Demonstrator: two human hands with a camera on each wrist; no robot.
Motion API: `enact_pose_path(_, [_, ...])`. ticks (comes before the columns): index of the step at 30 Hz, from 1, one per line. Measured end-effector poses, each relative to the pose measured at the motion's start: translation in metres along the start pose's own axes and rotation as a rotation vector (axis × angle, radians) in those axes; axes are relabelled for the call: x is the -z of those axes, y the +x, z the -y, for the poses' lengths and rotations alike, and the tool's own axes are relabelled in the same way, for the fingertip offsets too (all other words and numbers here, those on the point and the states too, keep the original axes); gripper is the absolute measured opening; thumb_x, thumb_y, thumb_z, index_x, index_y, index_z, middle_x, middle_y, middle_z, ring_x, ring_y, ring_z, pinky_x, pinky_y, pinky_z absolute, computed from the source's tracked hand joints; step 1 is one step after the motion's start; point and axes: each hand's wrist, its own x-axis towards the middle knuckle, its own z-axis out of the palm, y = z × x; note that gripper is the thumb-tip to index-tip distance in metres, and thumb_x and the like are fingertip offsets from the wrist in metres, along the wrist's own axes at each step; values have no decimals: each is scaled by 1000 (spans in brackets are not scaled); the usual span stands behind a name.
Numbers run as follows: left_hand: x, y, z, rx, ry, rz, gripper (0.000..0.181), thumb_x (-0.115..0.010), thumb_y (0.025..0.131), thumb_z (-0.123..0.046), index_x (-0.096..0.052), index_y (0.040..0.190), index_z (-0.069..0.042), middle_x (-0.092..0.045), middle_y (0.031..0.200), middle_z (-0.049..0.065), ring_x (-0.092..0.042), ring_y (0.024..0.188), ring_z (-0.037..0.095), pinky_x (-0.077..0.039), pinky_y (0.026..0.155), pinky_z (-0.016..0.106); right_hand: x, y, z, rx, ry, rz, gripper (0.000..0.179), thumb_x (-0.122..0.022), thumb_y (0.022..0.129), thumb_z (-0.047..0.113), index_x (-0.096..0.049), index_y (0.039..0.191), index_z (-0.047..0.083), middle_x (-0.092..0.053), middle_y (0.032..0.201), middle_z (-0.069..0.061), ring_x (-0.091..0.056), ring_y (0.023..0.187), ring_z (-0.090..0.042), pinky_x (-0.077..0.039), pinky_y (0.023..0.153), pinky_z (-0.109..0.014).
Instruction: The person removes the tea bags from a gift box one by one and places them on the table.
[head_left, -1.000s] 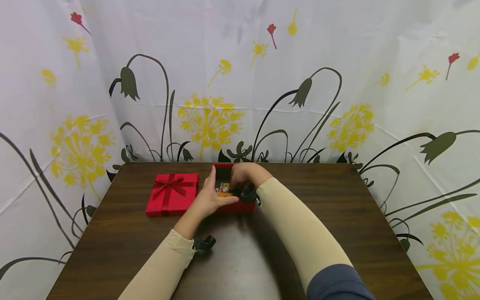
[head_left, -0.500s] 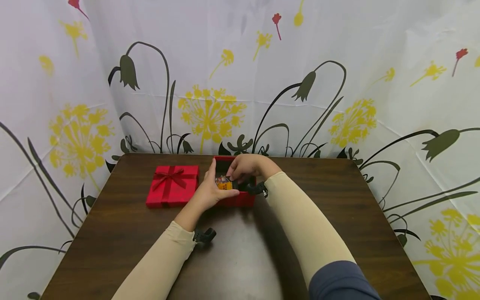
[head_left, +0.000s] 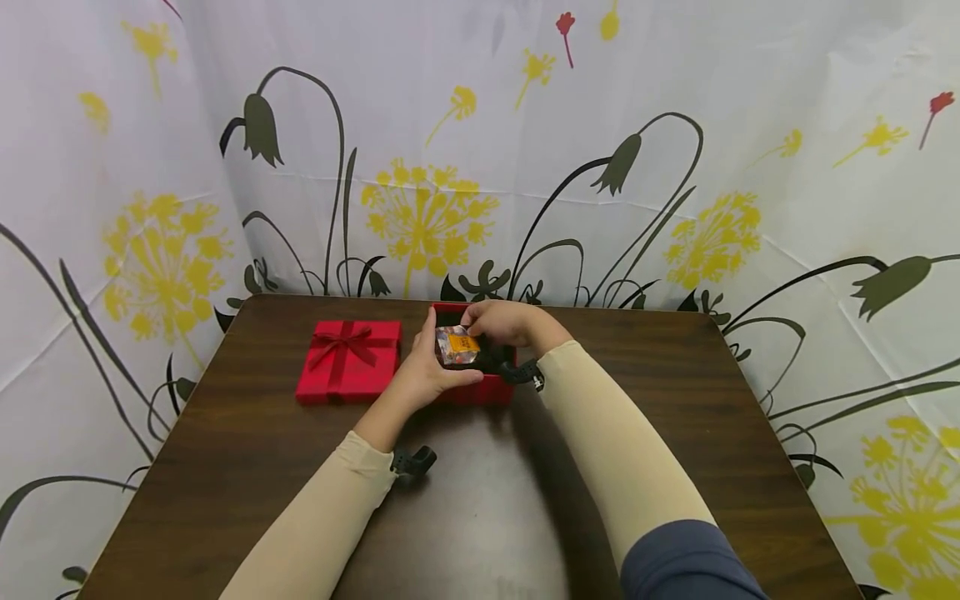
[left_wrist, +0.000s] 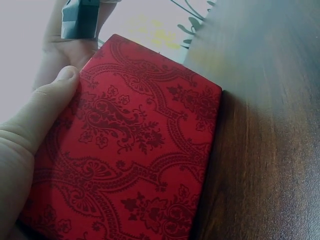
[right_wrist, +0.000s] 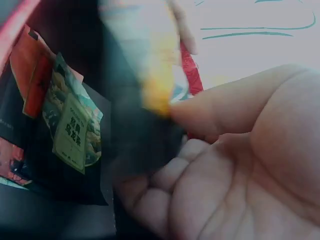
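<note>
A red box (head_left: 491, 389) with dark floral patterning stands uncovered toward the back of the table. Its near corner sits between the spread thumb and fingers of my left hand (head_left: 422, 379). The thumb (left_wrist: 47, 102) lies straight along the top of the front wall, and the fingers run along the left side. My right hand (head_left: 502, 321) pinches a shiny tea packet (head_left: 457, 345) with an orange label at the box opening. In the right wrist view that packet (right_wrist: 155, 65) is blurred. Inside the box, another tea packet (right_wrist: 74, 122) bears a pale green label with Chinese characters.
A red lid (head_left: 348, 362) with a dark red ribbon bow lies left of the box on the brown wooden table (head_left: 675, 400). A white curtain (head_left: 525, 167) printed with flowers hangs behind the table's far edge. Black wrist cameras sit on both wrists.
The right hand has come up out of the box a little, and the orange-labelled tea packet has tilted up and now faces the head camera. The left hand stays at the box corner.
</note>
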Motion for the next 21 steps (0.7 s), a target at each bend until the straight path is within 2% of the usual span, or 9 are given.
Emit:
enact_pose_path(3, [0, 0, 0, -14, -3, 3, 149, -98, 77, -55, 11, 176, -29, -15, 179, 23, -31, 160, 45, -32, 129, 66, -1, -2, -1, 30, 80, -28, 15, -47, 112, 2, -57, 122, 1, -58, 119, -11, -60, 101, -21, -48, 116, -58])
enact_pose_path(6, [1, 1, 0, -19, -12, 5, 150, -98, 77, -55, 11, 176, -28, -14, 179, 23, -27, 163, 45, -31, 129, 67, 0, -2, -4, 75, 178, -65, 17, -48, 114, 6, -58, 126, 0, -59, 120, -11, -62, 103, -20, -44, 121, -63])
enact_pose_path(9, [1, 2, -1, -19, -35, 14, 149, -98, 78, -52, 13, 176, -31, -12, 181, 20, -25, 164, 43, -29, 131, 66, 3, -2, -8, 115, 272, -84, 19, -53, 115, 10, -61, 130, 1, -62, 120, -8, -64, 104, -19, -52, 114, -55])
enact_pose_path(12, [1, 2, 0, -21, -45, 24, 149, -98, 79, -51, 15, 175, -32, -9, 183, 17, -22, 166, 42, -26, 133, 65, 7, -2, -11, 131, 338, -71, 24, -56, 114, 12, -63, 134, 0, -65, 118, -6, -66, 103, -19, -59, 100, -41])
enact_pose_path(14, [2, 2, 1, -20, -46, 27, 149, -98, 79, -53, 15, 175, -33, -8, 184, 16, -22, 166, 42, -26, 133, 64, 7, -3, -12, 142, 350, -59, 26, -54, 115, 13, -63, 136, 0, -67, 115, -5, -67, 101, -18, -60, 91, -35])
enact_pose_path(21, [3, 2, 3, -16, -11, 14, 151, -97, 76, -60, 13, 176, -29, -13, 181, 21, -25, 165, 46, -28, 130, 69, 3, -6, -13, 188, 406, -103, 12, -50, 116, 12, -61, 118, 7, -66, 108, -3, -66, 97, -18, -56, 89, -36])
